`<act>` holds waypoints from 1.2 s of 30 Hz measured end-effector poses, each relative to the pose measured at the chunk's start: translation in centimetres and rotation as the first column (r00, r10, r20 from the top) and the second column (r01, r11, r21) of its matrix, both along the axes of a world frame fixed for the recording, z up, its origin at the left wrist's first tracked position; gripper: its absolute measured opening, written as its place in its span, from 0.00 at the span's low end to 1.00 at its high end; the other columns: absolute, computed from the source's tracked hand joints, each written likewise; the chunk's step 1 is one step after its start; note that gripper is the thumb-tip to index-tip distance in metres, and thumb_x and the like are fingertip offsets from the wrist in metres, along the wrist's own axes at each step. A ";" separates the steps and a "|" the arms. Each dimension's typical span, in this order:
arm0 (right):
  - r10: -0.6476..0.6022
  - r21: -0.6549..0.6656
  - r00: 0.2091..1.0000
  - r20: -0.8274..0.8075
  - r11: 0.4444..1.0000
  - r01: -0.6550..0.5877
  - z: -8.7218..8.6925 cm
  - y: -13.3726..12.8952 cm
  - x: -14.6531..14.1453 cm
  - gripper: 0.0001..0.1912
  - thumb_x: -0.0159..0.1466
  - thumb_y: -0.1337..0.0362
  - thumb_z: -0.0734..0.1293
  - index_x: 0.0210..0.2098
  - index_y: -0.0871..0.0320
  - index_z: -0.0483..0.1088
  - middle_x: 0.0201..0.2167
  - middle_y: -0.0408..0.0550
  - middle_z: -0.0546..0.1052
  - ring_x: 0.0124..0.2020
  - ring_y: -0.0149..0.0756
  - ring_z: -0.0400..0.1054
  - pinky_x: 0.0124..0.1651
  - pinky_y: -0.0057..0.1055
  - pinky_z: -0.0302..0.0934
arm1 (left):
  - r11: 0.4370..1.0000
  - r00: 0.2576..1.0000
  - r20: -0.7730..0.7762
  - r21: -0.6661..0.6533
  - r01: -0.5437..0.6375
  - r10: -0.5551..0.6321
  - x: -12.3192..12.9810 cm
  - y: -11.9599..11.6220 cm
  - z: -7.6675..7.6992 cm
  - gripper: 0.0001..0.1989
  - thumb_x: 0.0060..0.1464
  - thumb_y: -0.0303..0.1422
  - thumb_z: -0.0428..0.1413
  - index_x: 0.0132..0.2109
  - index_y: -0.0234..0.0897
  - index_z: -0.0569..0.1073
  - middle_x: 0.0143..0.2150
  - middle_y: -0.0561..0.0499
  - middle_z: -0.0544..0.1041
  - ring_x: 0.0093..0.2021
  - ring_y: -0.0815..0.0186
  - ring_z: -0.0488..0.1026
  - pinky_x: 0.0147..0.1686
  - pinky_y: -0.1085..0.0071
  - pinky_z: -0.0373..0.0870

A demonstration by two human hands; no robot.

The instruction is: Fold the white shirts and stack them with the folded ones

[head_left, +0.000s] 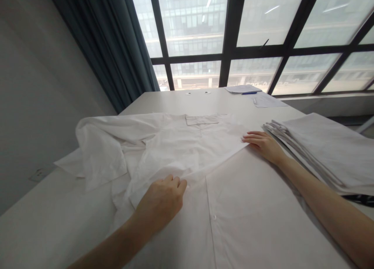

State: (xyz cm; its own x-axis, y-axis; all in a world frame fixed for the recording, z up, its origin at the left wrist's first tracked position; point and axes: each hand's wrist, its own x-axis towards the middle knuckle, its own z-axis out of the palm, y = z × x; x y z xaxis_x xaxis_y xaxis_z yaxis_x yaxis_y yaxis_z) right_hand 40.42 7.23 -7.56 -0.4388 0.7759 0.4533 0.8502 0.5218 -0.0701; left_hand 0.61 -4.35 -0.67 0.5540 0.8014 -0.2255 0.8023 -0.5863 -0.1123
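A white button-front coat [242, 206] lies spread across the table, its collar [202, 120] at the far end. One wide sleeve [102, 156] drapes in folds over the left side. A loose edge of cloth runs slantwise between the two hands. My left hand [162, 197] is closed on the coat near the lower end of that edge, its fingertips hidden beneath the knuckles. At the upper right end of the edge lies my right hand [264, 146], fingers stretched out and touching the cloth; its thumb is not clearly seen. A small button [214, 217] shows on the front seam.
Folded white cloth [333, 144] is stacked at the right, beside my right forearm. Papers [242, 89] and a blue pen [249, 92] rest on the far part of the white table [163, 101]. A dark curtain [117, 46] and windows stand behind.
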 end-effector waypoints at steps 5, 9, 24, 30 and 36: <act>0.004 0.006 1.000 -0.017 1.000 -0.004 -0.1 0.0 0.0 0.16 0.68 0.65 0.60 0.47 0.51 0.78 0.48 0.47 0.80 0.55 0.43 0.70 0.57 0.44 0.62 | 0.998 0.998 -0.043 -0.049 -0.042 0.040 -0.2 -0.5 0.8 0.12 0.52 0.23 0.50 0.43 0.34 0.72 0.41 0.40 0.76 0.44 0.52 0.73 0.37 0.60 0.73; 0.014 -0.002 1.000 -0.010 1.000 -0.014 -0.1 -0.1 -0.1 0.16 0.68 0.65 0.60 0.47 0.52 0.78 0.48 0.47 0.80 0.54 0.44 0.70 0.56 0.44 0.62 | 0.999 0.996 -0.068 -0.007 -0.051 0.050 -0.2 -0.8 0.9 0.20 0.50 0.15 0.45 0.45 0.35 0.72 0.38 0.41 0.76 0.39 0.56 0.75 0.31 0.67 0.72; -0.209 -0.042 0.976 -0.066 0.977 0.207 0.4 -1.0 -0.3 0.14 0.65 0.64 0.60 0.37 0.54 0.78 0.41 0.47 0.82 0.41 0.42 0.75 0.46 0.37 0.67 | 0.964 0.938 0.227 0.016 0.265 -0.262 0.0 -0.5 -0.2 0.12 0.63 0.28 0.46 0.37 0.36 0.74 0.36 0.46 0.79 0.37 0.59 0.77 0.37 0.63 0.74; -0.070 -0.060 0.997 -0.037 0.996 0.068 -0.6 0.2 -0.4 0.17 0.67 0.60 0.59 0.48 0.56 0.76 0.51 0.53 0.78 0.51 0.44 0.72 0.54 0.42 0.65 | 0.930 0.833 0.418 0.105 0.351 -0.362 -0.2 1.0 -4.3 0.23 0.64 0.28 0.49 0.65 0.38 0.61 0.67 0.43 0.63 0.68 0.57 0.57 0.66 0.54 0.55; -0.126 -0.025 0.990 -0.059 0.992 0.124 -1.6 0.8 0.3 0.18 0.66 0.64 0.59 0.49 0.58 0.75 0.50 0.55 0.78 0.51 0.45 0.72 0.55 0.43 0.65 | 0.966 0.804 0.538 0.184 0.180 -0.253 -0.6 1.4 -5.5 0.26 0.59 0.21 0.46 0.64 0.36 0.60 0.66 0.41 0.64 0.67 0.61 0.60 0.64 0.59 0.61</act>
State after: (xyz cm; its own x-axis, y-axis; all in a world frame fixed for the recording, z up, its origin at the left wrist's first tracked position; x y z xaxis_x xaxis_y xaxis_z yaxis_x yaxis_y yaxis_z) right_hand 40.77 7.98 -9.13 -0.3102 0.8327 0.4586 0.9025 0.4096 -0.1333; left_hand -0.02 -2.92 -6.16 0.7176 0.6460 0.2603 0.6034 -0.7633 0.2310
